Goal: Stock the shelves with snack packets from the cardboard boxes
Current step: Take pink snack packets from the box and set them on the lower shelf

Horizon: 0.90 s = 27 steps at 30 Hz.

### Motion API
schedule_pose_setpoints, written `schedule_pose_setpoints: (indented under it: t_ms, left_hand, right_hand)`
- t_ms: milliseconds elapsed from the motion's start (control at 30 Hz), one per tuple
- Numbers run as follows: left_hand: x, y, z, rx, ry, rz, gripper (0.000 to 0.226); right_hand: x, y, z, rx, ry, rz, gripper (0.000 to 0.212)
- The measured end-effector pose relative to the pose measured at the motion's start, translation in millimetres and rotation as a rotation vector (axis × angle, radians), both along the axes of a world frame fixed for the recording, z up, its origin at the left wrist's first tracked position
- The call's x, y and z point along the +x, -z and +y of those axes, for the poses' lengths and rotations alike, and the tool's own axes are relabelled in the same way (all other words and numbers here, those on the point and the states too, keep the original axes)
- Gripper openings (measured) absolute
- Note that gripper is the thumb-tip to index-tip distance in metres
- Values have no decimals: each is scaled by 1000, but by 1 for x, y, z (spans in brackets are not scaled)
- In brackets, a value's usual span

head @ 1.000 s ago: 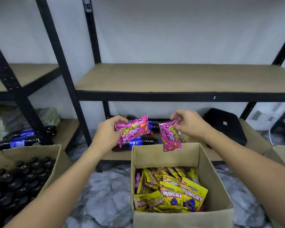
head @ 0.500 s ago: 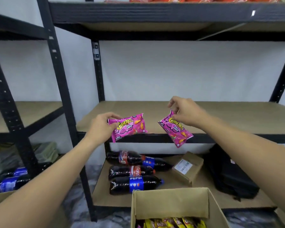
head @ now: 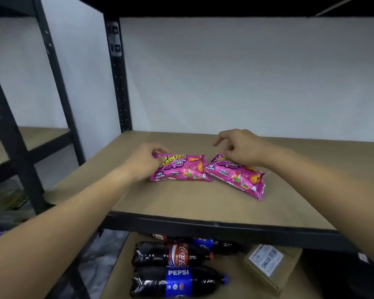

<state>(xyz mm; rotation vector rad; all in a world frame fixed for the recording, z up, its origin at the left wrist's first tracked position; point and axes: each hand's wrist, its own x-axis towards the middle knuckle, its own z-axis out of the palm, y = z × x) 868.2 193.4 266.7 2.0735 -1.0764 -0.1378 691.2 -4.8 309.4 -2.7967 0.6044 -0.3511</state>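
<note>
Two pink snack packets lie side by side on the brown middle shelf (head: 181, 203). My left hand (head: 144, 161) pinches the top left corner of the left packet (head: 181, 169), which rests flat on the board. My right hand (head: 242, 147) holds the upper end of the right packet (head: 238, 175) with curled fingers; that packet lies tilted, its far end toward the right. The cardboard box of snacks is out of view.
Black uprights (head: 118, 74) frame the shelf on the left, and a black shelf edge runs overhead. On the lower shelf lie cola bottles (head: 173, 255), a Pepsi bottle (head: 177, 281) and a small labelled carton (head: 270, 264). Another shelf unit (head: 28, 139) stands at left.
Both hands moved forward and down from in front of the shelf edge, and the two pink packets now lie on the middle shelf. The view has risen, so the cardboard box is gone from sight.
</note>
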Motion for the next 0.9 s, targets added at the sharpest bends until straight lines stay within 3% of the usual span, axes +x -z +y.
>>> schedule_pose_setpoints:
  t_ms: [100, 267, 367, 533, 667, 800, 900]
  left_hand:
    - [10, 3, -7, 47, -8, -91, 21]
    - [5, 3, -8, 93, 165, -80, 45]
    - [2, 3, -10, 101, 204, -23, 45]
    - [10, -3, -18, 69, 98, -76, 37]
    - [27, 2, -23, -6, -74, -185, 36]
    - [66, 5, -35, -14, -92, -333, 39]
    - [99, 6, -49, 37, -106, -448, 40]
  right_hand:
    - [5, 0, -10, 104, 28, -3, 24]
    - [-8, -9, -20, 263, 55, 391, 36]
    - [-14, -7, -24, 316, 10, 440, 30]
    - [-3, -8, -40, 255, 14, 252, 32]
    - [21, -3, -48, 204, 35, -14, 48]
    - [58, 10, -54, 120, 57, -117, 60]
    - [85, 21, -65, -15, 51, -167, 51]
